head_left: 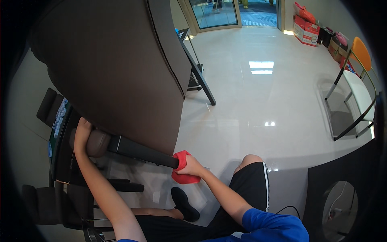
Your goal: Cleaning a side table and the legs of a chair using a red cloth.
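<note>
A large dark brown upholstered chair (117, 68) fills the upper left, its broad padded panel close in front of me. Below the panel sits a rounded brown pad (98, 143), and from it a straight black leg (141, 152) runs toward the right. My right hand (192, 166) is closed round a red cloth (186, 177), which is wrapped about the free end of that leg. Over by the rounded pad, my left hand (84, 124) reaches to the lower edge of the brown panel. Its fingers curl in against the chair and are partly hidden there.
Dark chairs (50, 108) and a table with rows of pale blocks (60, 119) stand at left. A black-legged stand (197, 74) is beyond the brown panel. Far right are an orange-backed chair (360, 94) and a red-and-white box (306, 31). A black panel (322, 177) with a round opening is near right.
</note>
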{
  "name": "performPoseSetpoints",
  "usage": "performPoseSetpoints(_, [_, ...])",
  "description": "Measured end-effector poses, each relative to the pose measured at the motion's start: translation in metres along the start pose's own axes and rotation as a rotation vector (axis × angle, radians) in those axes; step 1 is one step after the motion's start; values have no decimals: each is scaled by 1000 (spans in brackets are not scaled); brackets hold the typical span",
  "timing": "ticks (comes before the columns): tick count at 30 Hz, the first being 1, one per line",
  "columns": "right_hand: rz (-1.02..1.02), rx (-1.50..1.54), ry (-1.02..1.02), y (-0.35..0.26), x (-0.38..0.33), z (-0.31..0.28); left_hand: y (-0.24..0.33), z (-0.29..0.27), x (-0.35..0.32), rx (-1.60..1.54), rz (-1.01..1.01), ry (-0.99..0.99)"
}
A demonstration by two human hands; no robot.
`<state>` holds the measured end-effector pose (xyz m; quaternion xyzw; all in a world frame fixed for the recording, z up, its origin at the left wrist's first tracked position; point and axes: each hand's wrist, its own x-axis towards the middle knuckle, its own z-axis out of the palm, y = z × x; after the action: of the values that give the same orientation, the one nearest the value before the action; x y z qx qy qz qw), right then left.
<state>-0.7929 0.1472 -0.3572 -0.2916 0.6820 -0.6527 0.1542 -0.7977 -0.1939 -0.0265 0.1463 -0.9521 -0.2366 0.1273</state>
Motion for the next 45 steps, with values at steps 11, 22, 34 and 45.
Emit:
performPoseSetpoints(11, [14,16,-87,5,11,11,-10,9,-9,-7,148,171])
performPoseSetpoints(22, [8,-57,116,20,-8,28,21,19,-24,20,85,210])
performPoseSetpoints(34, [146,-261,284,34,-21,45,21,15,-8,-22,111,113])
performPoseSetpoints(45, [168,-369,122,26,-18,31,-94,-53,2,64,14,58])
